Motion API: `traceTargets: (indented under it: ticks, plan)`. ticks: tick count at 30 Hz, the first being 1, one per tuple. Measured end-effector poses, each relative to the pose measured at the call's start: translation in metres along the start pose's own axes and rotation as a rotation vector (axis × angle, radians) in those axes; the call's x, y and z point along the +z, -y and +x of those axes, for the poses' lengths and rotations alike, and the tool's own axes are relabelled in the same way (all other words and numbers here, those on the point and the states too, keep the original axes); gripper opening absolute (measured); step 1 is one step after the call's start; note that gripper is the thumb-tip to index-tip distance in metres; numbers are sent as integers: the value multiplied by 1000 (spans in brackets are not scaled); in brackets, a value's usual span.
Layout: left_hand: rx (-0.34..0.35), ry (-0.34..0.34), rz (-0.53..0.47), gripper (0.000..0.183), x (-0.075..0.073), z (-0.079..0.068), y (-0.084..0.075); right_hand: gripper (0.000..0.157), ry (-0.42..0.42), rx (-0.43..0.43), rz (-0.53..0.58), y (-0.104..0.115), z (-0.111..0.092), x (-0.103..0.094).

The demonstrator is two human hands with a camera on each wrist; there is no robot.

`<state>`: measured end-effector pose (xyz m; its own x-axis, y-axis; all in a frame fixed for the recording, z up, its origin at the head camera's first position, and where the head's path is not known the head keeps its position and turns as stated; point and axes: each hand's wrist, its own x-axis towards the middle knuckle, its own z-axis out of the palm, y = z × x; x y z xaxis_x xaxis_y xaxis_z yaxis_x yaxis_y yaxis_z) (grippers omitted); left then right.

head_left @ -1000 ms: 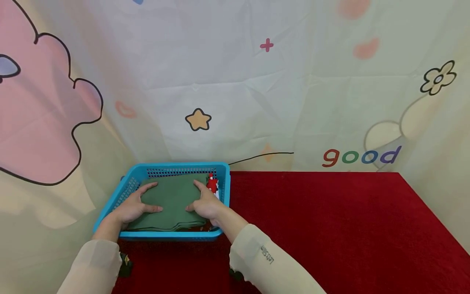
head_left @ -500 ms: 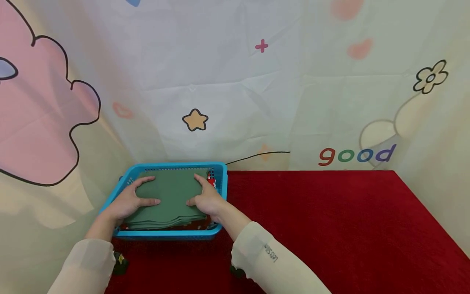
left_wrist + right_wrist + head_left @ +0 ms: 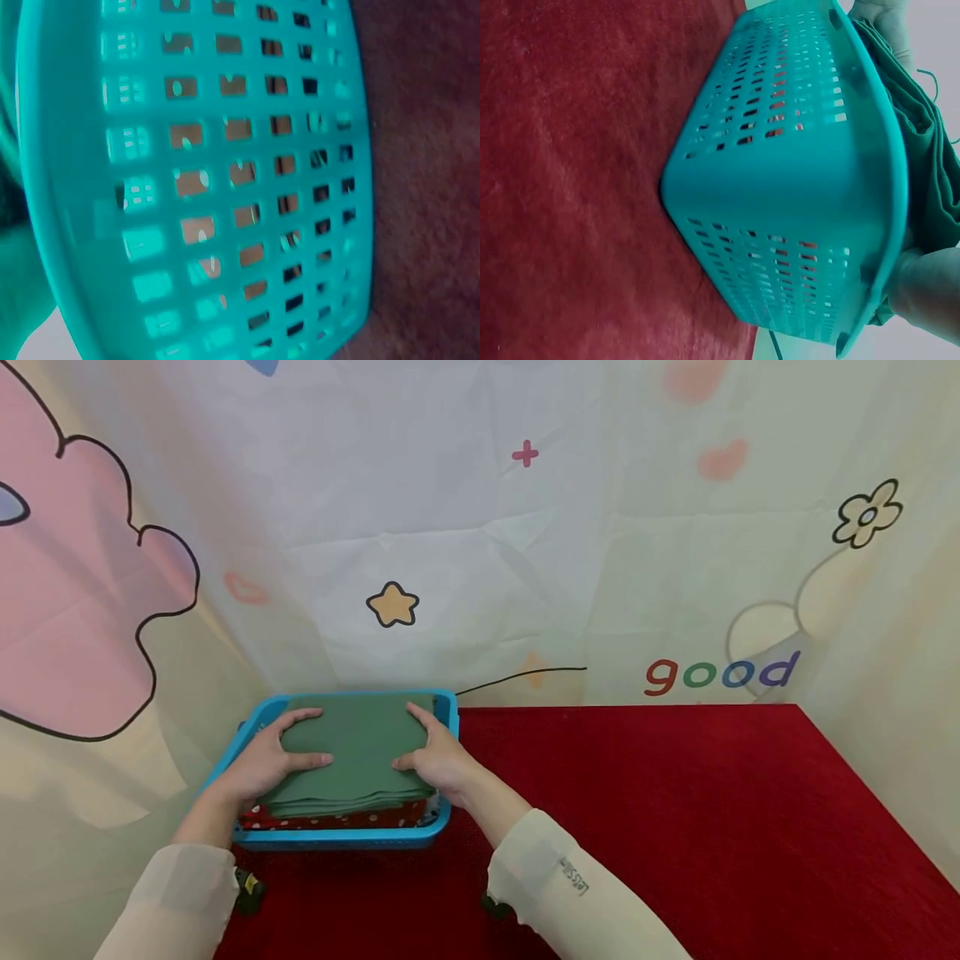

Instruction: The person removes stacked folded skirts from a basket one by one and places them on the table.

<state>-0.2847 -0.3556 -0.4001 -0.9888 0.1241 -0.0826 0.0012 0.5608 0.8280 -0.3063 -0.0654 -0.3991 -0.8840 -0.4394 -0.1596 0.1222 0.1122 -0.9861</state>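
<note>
A folded green cloth (image 3: 356, 747) lies level at the top of the blue plastic basket (image 3: 337, 837). My left hand (image 3: 270, 756) grips its left edge and my right hand (image 3: 447, 760) its right edge, both thumbs on top. The other fingers are partly hidden at the sides and below. Under its front edge shows a red cloth with white dots (image 3: 360, 819), inside the basket. From the right wrist, the green cloth (image 3: 930, 161) appears above the basket rim. The left wrist view is filled by the basket's perforated wall (image 3: 225, 150).
The basket stands on a red-covered table (image 3: 637, 810), towards its back left. Behind hangs a pale printed curtain (image 3: 465, 568). A dark strap (image 3: 248, 891) shows at the left cuff, and another (image 3: 496, 907) at the right cuff.
Both hands have raised the green cloth, which now covers more of the basket's back rim. More of the dotted red cloth shows beneath it. The head view has shifted slightly.
</note>
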Motion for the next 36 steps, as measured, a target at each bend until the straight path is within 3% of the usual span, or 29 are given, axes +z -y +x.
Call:
traceTargets:
  ticks: [9, 17, 28, 36]
  plan:
    - [14, 1, -9, 92, 10, 4, -22, 88, -20, -32, 0, 2, -7, -19]
    - [19, 7, -52, 91, 17, 8, -33, 90, -30, -50, -6, 3, -15, -32]
    - [42, 112, -143, 88, 30, 14, -50, 90, -56, -58, 9, -1, -26, -60]
    - [45, 131, -212, 87, 48, 23, -61, 90, -72, -50, 31, -6, -37, -83]
